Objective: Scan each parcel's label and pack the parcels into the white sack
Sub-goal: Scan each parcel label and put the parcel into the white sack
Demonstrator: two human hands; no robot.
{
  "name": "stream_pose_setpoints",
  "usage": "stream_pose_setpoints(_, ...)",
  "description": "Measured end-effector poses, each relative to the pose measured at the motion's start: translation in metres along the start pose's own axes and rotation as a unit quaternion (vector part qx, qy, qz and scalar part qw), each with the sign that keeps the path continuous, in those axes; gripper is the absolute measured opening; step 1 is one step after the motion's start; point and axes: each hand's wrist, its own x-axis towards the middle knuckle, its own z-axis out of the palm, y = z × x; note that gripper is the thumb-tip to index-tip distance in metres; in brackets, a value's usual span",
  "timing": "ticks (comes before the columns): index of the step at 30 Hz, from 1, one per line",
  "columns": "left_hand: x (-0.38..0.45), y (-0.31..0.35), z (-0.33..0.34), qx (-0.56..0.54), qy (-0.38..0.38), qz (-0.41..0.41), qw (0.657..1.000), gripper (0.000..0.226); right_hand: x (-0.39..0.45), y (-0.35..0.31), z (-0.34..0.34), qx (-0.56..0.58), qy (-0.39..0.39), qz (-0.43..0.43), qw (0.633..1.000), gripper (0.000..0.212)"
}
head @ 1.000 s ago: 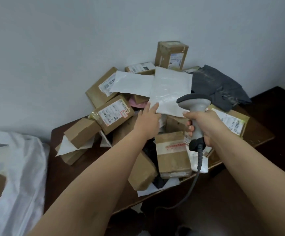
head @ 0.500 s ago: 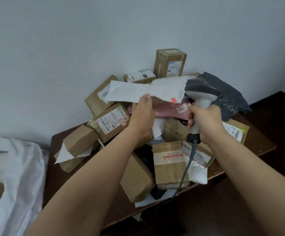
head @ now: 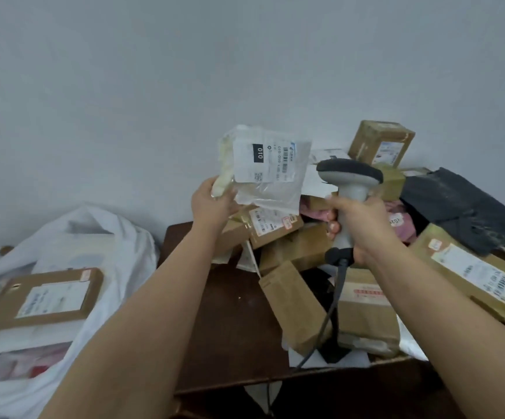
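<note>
At centre frame, the left hand pinches a clear bag, label facing the camera, raised above the surface. The right hand clenches the scanner beside it. The sack sits lower left.

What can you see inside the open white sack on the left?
Inside the white plastic sack lies a flat brown cardboard parcel with a white label facing up. White and pinkish packets show beneath it; anything deeper is covered.
</note>
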Motion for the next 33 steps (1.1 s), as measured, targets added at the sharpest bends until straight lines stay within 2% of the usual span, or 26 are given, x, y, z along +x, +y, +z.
stream_pose_setpoints(7,-0.022,-0.025,-0.102,-0.041,0.031,-0.066,0.996,0.027,-0.039,0.027,0.066,-0.052,-0.099,0.023,0.993,0.021)
stream_pose_setpoints(10,-0.03,-0.029,-0.144,-0.019,0.043,-0.065,0.997,0.03,-0.052,0.037,0.087,-0.071,-0.125,0.027,0.989,0.017)
stream_pose_setpoints(13,-0.031,-0.031,-0.185,0.054,0.06,-0.039,0.996,0.041,-0.059,0.046,0.103,-0.127,-0.155,0.012,0.98,0.013)
stream_pose_setpoints(15,-0.027,-0.031,-0.213,0.11,0.076,-0.024,0.991,0.044,-0.062,0.052,0.111,-0.214,-0.182,-0.018,0.96,0.012)
stream_pose_setpoints(20,-0.016,-0.027,-0.274,0.198,0.082,-0.015,0.977,0.009,-0.069,0.064,0.127,-0.338,-0.279,-0.069,0.896,0.013)
stream_pose_setpoints(24,-0.014,-0.023,-0.308,0.207,0.096,-0.042,0.973,0.014,-0.077,0.069,0.137,-0.389,-0.344,-0.086,0.85,0.015)
stream_pose_setpoints(33,-0.016,-0.019,-0.344,0.203,0.099,-0.053,0.973,0.01,-0.085,0.076,0.152,-0.426,-0.376,-0.118,0.815,0.016)
